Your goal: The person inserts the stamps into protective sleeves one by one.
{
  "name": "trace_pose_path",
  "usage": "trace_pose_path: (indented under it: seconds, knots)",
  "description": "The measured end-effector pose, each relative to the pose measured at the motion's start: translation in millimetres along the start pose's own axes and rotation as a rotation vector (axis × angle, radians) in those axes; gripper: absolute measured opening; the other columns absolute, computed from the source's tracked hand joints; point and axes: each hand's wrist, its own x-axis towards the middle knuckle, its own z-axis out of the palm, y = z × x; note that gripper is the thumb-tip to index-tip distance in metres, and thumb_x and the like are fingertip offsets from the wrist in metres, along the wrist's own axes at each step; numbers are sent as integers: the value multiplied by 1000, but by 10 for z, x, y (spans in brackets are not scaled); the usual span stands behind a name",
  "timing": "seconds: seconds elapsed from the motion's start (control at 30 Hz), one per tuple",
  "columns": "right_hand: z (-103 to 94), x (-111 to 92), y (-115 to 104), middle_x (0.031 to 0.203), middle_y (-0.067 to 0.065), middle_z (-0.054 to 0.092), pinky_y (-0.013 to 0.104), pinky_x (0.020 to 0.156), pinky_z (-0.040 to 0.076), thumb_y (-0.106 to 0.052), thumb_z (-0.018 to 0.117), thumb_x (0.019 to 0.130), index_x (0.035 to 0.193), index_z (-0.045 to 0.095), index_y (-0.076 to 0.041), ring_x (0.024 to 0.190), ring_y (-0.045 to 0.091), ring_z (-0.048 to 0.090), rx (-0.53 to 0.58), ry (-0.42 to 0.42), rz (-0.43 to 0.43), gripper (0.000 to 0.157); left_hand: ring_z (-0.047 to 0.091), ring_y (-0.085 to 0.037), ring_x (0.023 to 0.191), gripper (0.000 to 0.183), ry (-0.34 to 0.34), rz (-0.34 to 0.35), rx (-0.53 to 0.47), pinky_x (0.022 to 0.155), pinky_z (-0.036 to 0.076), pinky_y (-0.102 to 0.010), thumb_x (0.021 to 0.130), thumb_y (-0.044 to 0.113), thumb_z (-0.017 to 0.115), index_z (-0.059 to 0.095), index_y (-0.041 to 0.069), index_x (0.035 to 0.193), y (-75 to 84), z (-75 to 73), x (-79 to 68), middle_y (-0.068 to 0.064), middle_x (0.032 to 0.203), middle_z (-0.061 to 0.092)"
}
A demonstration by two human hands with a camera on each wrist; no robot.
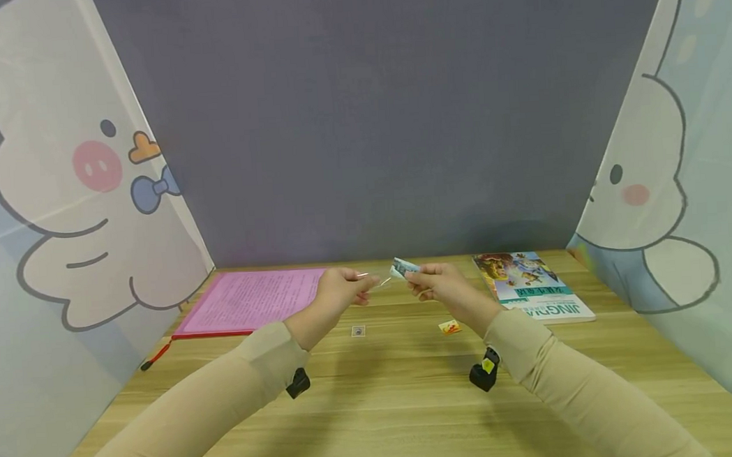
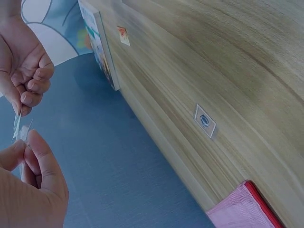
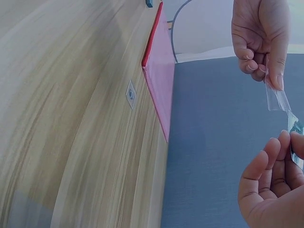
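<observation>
Both hands are raised over the table, close together. Between its thumb and fingers, my left hand [image 1: 340, 290] pinches a small clear plastic sleeve [image 3: 277, 99]. Opposite it, my right hand [image 1: 450, 292] pinches a small green-and-white stamp [image 1: 404, 267] by its edge. In the right wrist view the stamp's tip is right at the sleeve's lower end. Below the hands, a pale stamp [image 1: 358, 331] with a dark round motif lies flat on the wood. An orange-and-yellow stamp [image 1: 449, 327] lies to its right, under the right hand.
A pink mesh zip pouch [image 1: 251, 298] with a red zipper and printed paper showing through lies at the left. At the right back is a colourful book [image 1: 533, 288]. A dark panel [image 1: 359, 117] closes off the back of the wooden table [image 1: 402, 408], and cartoon-printed curtains hang at both sides.
</observation>
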Motion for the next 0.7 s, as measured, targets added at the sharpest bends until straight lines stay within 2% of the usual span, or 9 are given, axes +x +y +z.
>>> trace_pose_path:
  seconds: [0.13, 0.3, 0.5, 0.7]
  knots:
    - [4, 5, 6, 84, -2, 64, 26, 72, 52, -21, 61, 97, 100, 61, 1, 80, 14, 60, 4, 7, 2, 22, 69, -20, 67, 21, 3, 3, -8, 71, 62, -35, 84, 14, 76, 71, -6, 88, 10, 4, -13, -17, 94, 72]
    - [3, 16, 20, 84, -2, 65, 25, 71, 51, -21, 62, 96, 99, 62, 1, 79, 14, 60, 6, 5, 0, 22, 65, -13, 61, 20, 2, 3, -19, 75, 61, -40, 83, 13, 77, 71, -6, 88, 13, 4, -19, -15, 92, 72]
    - [11, 16, 26, 83, -3, 64, 25, 71, 51, -21, 61, 97, 103, 60, 5, 77, 12, 59, -4, 19, -10, 27, 62, -9, 57, 21, -8, 5, -18, 66, 61, -30, 84, 13, 76, 71, -7, 89, 9, 3, -19, -23, 99, 71]
    - [16, 24, 34, 83, -3, 64, 26, 72, 51, -21, 62, 97, 96, 63, -2, 78, 12, 59, -16, 21, -13, 19, 63, -9, 57, 21, -2, -2, -17, 63, 61, -29, 84, 14, 77, 71, -6, 88, 14, 12, -15, -14, 88, 72]
